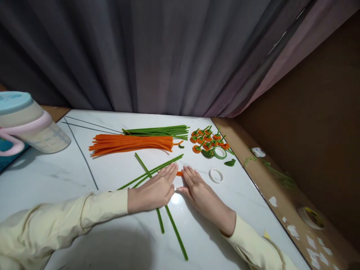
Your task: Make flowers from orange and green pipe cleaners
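Note:
On the white marbled tabletop, a short orange chenille piece [179,173] shows between my two hands, its ends hidden under the fingers. My left hand [157,185] lies flat with fingers stretched toward it, over several loose green chenille stems [176,232] that cross beneath. From the other side, my right hand [198,187] rests with straight fingers, its fingertips touching the orange piece. Both thumbs point inward, nearly meeting. Beyond the hands lie a bundle of orange chenille stems [132,144] and a bundle of green chenille stems [160,131].
Small orange pumpkin-like pieces with green stems [207,145] cluster at the back right. Near them are a green tape roll [220,152], a white ring [216,175] and a green leaf shape [230,162]. A lidded tumbler [39,127] stands left; a dark curtain [157,56] hangs behind.

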`<action>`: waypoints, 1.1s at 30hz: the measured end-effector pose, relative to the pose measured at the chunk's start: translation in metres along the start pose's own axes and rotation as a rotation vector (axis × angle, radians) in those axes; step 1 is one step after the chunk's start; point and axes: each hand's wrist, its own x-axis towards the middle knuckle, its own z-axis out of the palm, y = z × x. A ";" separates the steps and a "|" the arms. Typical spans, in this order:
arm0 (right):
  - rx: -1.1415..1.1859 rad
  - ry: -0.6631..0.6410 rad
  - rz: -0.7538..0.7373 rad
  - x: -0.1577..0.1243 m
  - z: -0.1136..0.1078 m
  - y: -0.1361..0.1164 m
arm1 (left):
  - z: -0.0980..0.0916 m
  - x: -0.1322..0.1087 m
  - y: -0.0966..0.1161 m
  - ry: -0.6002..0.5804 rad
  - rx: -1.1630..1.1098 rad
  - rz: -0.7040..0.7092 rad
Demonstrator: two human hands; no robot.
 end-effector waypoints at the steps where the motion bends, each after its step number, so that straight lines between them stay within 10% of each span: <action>1: 0.003 0.012 -0.003 0.001 0.002 0.001 | 0.001 0.001 0.000 0.004 0.029 0.007; 33: 0.087 0.110 -0.025 0.022 0.015 0.027 | 0.005 0.034 -0.023 0.150 0.209 0.089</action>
